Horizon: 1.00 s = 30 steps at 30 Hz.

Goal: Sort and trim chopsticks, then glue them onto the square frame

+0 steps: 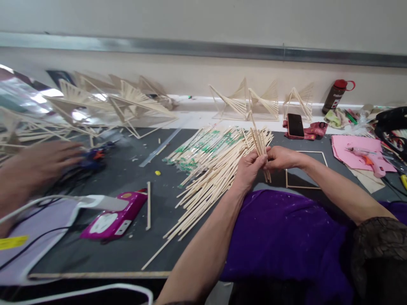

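Observation:
A small bundle of thin wooden sticks (260, 141) stands nearly upright between my two hands. My left hand (250, 167) is closed round the lower part of the bundle. Against its other side my right hand (278, 157) is closed too, with its fingertips at the sticks and partly hidden. Just left of my hands lies a large loose pile of the same sticks (206, 186). Behind that pile are clear plastic packets with green print (203, 146). A square stick frame (303, 187) lies flat on the dark tabletop (127, 254), beyond my right forearm.
Stick models (263, 103) stand along the wall, with more at left. A co-worker's blurred hand (57, 154) is by a blue glue gun (92, 157). Around are a magenta power strip (117, 216), a phone (295, 125), a pink glue gun (369, 159) and a bottle (335, 97).

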Tool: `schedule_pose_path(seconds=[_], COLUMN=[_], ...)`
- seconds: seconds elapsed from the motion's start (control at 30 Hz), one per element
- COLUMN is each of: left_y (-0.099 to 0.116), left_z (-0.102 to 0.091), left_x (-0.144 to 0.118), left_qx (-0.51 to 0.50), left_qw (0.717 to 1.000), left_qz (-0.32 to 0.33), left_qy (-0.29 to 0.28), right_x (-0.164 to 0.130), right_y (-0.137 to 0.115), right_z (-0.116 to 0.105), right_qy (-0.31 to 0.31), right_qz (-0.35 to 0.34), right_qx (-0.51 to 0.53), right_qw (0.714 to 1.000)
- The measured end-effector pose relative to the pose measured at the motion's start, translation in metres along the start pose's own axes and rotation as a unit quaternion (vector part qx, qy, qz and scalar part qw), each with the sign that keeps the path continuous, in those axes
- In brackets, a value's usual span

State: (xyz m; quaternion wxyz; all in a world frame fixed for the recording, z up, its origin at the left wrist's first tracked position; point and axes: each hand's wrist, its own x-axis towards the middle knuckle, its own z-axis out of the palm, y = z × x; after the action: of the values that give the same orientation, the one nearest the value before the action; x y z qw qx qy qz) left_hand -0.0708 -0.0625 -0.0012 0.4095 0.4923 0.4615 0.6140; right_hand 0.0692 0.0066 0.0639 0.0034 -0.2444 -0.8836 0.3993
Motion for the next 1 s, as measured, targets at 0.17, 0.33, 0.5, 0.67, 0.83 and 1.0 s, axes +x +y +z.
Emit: schedule_pose_path(seconds=[0.17, 0.33, 0.5, 0.67, 0.83, 1.0], left_y=[0.007, 0.014, 0.023, 0.027, 0.021, 0.013], left_z=[0.003, 0.002, 0.001, 0.005, 0.008, 0.005], left_x=[-0.004, -0.007, -0.011, -0.014, -0.016, -0.014], left_qx=[-0.018, 0.009, 0.135, 0.215, 0.237, 0.229], left_qw=[0.999, 0.996, 0.989, 0.975, 0.970, 0.971], left_qz=[-0.007, 0.015, 0.033, 0.031, 0.050, 0.065], left_qy=[0.036, 0.085, 0.055, 0.037, 0.006, -0.021], right_x=[-0.006, -0.019, -0.037, -0.040, -0.041, -0.063], right_y=[-0.010, -0.009, -0.012, -0.023, -0.028, -0.022], right_z=[0.001, -0.017, -0.037, -0.035, -0.033, -0.058], right_qy=[0.026, 0.106, 0.339, 0.332, 0.366, 0.503], right_qz=[0.014, 0.007, -0.109, -0.207, -0.222, -0.191], right_qx=[-0.138, -0.167, 0.107, 0.195, 0.167, 0.225], right_qw=[0.990, 0.980, 0.928, 0.899, 0.888, 0.812])
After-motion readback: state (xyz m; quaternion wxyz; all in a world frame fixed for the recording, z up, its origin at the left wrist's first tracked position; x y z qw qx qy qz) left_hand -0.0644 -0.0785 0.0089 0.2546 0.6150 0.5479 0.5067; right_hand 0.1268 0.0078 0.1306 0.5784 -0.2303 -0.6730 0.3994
